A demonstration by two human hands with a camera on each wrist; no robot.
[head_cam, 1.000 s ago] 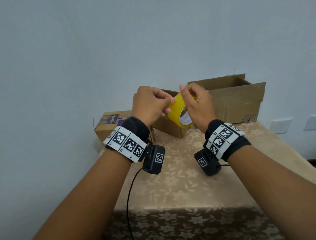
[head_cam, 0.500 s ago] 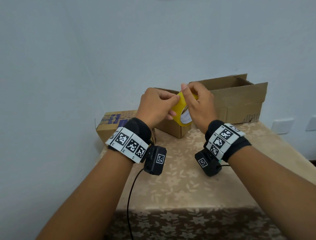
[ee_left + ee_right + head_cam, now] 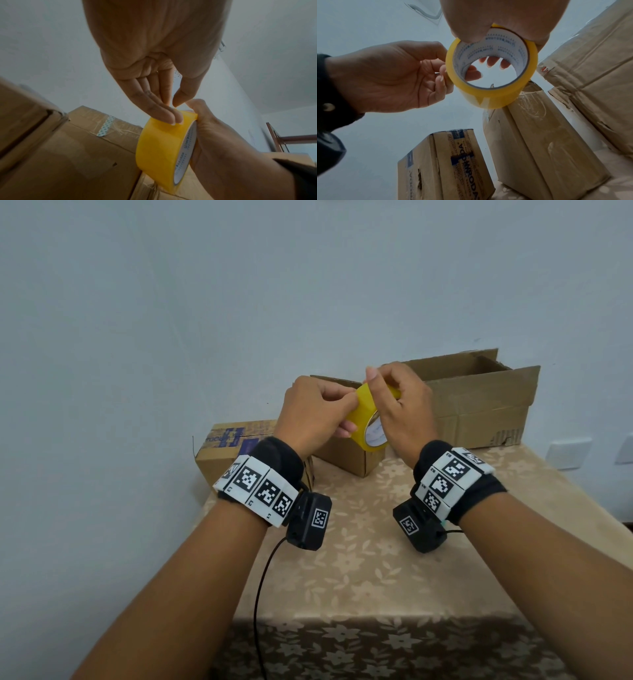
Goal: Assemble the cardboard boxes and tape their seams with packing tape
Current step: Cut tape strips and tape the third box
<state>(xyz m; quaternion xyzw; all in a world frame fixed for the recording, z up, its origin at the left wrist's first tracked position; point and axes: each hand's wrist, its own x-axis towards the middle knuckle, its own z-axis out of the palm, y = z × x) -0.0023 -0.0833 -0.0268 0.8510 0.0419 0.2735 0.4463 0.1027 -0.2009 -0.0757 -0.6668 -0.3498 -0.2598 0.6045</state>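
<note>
A yellow packing tape roll (image 3: 363, 414) is held in the air above the table, in front of the boxes. My right hand (image 3: 394, 405) grips it by the rim, thumb on top, as seen in the right wrist view (image 3: 496, 20). My left hand (image 3: 344, 405) lies against the roll's outer face; its thumb and forefinger pinch at the tape near the top edge (image 3: 173, 108). A loose tape end shows low on the roll (image 3: 482, 100). Behind the roll stands a brown middle box (image 3: 346, 457), and to its right a large cardboard box (image 3: 479, 405) with its flaps up.
A small closed box with blue print (image 3: 226, 453) sits at the table's back left corner. The table (image 3: 376, 577) has a beige flowered cloth. A black cable (image 3: 260, 594) hangs from my left wrist. The wall stands close behind, with outlets (image 3: 568, 451) at right.
My left hand has shifted right, closer onto the roll. Both hands and the roll have risen a little. The boxes have not moved.
</note>
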